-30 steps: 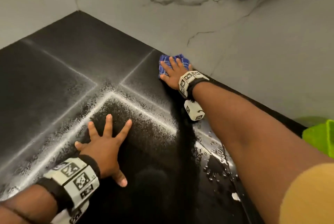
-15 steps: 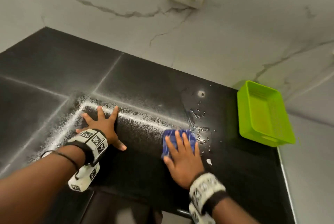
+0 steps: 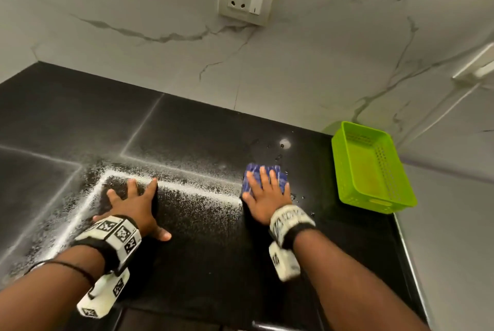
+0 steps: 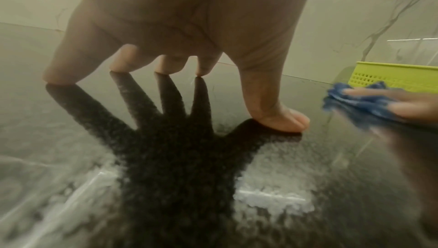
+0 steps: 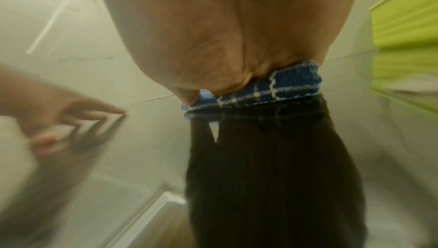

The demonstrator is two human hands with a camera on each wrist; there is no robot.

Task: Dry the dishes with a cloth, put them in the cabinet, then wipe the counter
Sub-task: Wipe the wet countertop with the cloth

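A folded blue checked cloth [image 3: 263,176] lies flat on the black counter [image 3: 203,127], and my right hand [image 3: 264,194] presses down on it with straight fingers. The right wrist view shows the cloth [image 5: 279,87] squeezed under my palm. My left hand [image 3: 133,205] rests spread on the counter to the left, fingertips and thumb touching the surface, holding nothing. In the left wrist view its fingers [image 4: 166,64] stand on the glossy top, with the cloth [image 4: 355,102] at the right. No dishes show.
A lime green plastic basket [image 3: 374,197] sits at the counter's right end, close to the cloth. Water drops [image 3: 280,148] lie just beyond the cloth. A wall socket [image 3: 246,0] is on the marble backsplash. The counter's front edge runs below my wrists.
My right hand has slid the cloth from the back wall toward me, then rightward toward the green basket. My left hand stays planted on the counter. My head view has swung right.
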